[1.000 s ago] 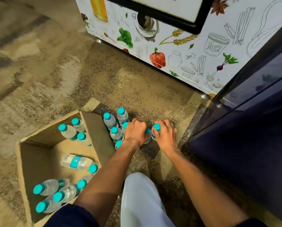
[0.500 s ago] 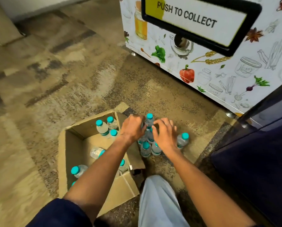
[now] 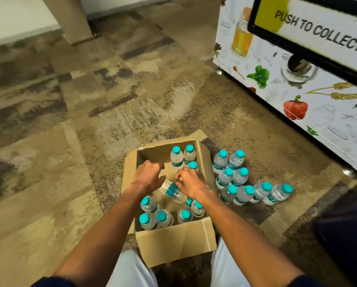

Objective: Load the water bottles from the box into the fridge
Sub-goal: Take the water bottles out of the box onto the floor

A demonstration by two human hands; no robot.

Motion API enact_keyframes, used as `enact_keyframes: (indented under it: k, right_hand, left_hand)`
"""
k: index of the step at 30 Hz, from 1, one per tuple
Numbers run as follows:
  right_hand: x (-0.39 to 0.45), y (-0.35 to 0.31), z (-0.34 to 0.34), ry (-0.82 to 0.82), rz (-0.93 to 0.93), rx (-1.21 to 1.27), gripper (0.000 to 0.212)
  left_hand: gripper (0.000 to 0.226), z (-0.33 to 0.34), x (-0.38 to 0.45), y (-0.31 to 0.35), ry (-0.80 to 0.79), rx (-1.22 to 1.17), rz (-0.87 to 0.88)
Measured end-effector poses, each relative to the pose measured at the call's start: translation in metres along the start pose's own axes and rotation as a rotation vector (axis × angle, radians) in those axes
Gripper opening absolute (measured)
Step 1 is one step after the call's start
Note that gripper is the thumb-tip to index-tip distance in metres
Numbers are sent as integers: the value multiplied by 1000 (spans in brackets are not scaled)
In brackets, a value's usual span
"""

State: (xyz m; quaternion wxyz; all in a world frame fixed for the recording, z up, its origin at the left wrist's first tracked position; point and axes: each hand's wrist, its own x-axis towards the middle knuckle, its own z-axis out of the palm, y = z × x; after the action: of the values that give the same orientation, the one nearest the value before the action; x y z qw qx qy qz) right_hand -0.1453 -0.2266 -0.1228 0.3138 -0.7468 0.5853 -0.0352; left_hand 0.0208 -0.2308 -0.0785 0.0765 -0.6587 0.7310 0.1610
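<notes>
Two hands are over the open cardboard box at lower centre of the frame, both reaching in from the bottom edge. Your left hand sits above the box's left half, fingers loosely curled and pointing up-right; I can't tell whether it actually has hold of anything, though its fingertips are just beside the lying bottle. Your right hand is right of it, fingers bent down onto that same bottle, which lies tilted on its side in the middle of the box; contact looks like a touch or light pinch at the label end, grip not clear. Inside the box, three upright bottles stand at the far end, above your hands, and a cluster of upright teal-capped bottles fills the near end, below your wrists. Right of the box, on the carpet, a floor group of bottles stands upright, packed touching each other, with two at its right end leaning rightward. Upper right of the frame: a white cabinet printed with food drawings, with a black-framed flap reading "PUSH TO COLLECT". Dark panel at lower right edge, too little shown to identify.
</notes>
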Motion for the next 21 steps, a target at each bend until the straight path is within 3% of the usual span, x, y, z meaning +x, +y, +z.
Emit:
enact_keyframes:
  k: [5,9,15,21]
  right_hand:
    - [23,-6,25,-266,110,-313,37]
    - [35,-1,49,-416,157,-412,51]
    - [50,10,75,-461,246,-433,70]
    - [54,12,90,-381,301,-420,71]
  left_hand:
    - [45,4,-13,-27,-114,229,67]
    - [51,12,-12,-43,-214,253,101]
    - [58,26,-9,-56,-286,248,171]
    - [51,27,-6,-59,-314,232,172]
